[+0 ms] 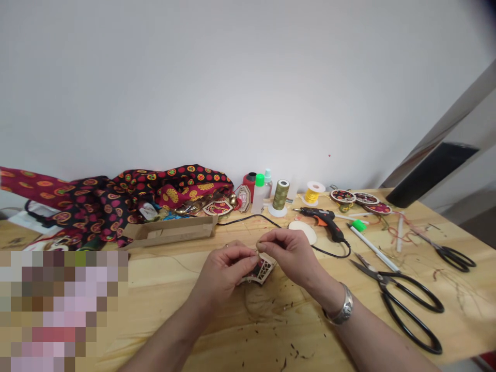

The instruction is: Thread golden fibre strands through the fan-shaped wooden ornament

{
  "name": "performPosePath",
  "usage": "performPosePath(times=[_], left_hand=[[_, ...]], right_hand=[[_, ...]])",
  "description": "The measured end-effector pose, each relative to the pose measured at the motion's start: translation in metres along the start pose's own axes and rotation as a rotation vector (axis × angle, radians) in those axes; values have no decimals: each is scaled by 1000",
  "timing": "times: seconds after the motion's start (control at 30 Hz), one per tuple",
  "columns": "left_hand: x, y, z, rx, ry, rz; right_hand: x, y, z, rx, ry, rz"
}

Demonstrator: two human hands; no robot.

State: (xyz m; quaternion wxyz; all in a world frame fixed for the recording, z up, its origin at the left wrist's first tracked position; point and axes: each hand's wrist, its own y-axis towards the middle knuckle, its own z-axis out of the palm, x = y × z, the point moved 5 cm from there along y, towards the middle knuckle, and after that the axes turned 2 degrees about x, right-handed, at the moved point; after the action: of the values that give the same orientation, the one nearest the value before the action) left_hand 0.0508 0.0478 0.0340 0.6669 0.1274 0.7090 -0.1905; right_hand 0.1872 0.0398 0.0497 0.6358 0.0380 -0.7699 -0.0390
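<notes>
My left hand (225, 273) is closed around a small flat ornament (262, 271) with a light lattice frame over dark red patterned cloth, held just above the wooden table (240, 330). My right hand (289, 253) pinches at the ornament's top edge, fingers pressed together on something thin that I cannot make out, perhaps a thread. A silver bracelet sits on my right wrist.
Patterned red and black fabric (116, 199) is heaped at the back left beside a cardboard box (174, 231). Bottles, a green thread spool (280, 195), a yellow spool (312, 194), a glue gun (325, 219), finished ornaments (354, 198), a pen and two black scissors (406, 305) lie to the right.
</notes>
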Motion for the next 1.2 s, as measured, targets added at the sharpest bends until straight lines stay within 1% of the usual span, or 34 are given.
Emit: performPosePath(times=[0.17, 0.27, 0.33, 0.5, 0.7, 0.83, 0.97, 1.03, 1.07, 1.13, 1.17, 1.2], left_hand=[[-12, -4, -2, -152, 378, 311], [-15, -10, 2, -186, 558, 461], [-15, -13, 5, -200, 653, 513], [-17, -16, 9, -245, 785, 536], [-15, -16, 12, -243, 849, 510], [-14, -16, 12, -223, 852, 497], [-18, -19, 6, -249, 775, 507], [-21, -20, -2, -324, 760, 506], [-23, -20, -7, -387, 764, 508], [-27, -21, -17, -552, 748, 532], [-30, -22, -21, -631, 713, 550], [-31, -22, -23, -685, 662, 567]], right_hand=[[-6, 0, 3, 3, 112, 79], [-9, 0, 5, 13, 160, 97], [-9, 0, 6, 9, 193, 105], [-7, 0, 7, 1, 223, 131], [-4, -2, 9, 4, 279, 136], [-6, -2, 10, 32, 309, 133], [-7, 2, -2, 12, 318, 103], [-7, 5, -10, -17, 298, 81], [-7, 6, -14, -30, 286, 74], [-6, 6, -19, -47, 258, 60], [-5, 6, -20, -49, 238, 53], [-4, 6, -20, -47, 211, 48]])
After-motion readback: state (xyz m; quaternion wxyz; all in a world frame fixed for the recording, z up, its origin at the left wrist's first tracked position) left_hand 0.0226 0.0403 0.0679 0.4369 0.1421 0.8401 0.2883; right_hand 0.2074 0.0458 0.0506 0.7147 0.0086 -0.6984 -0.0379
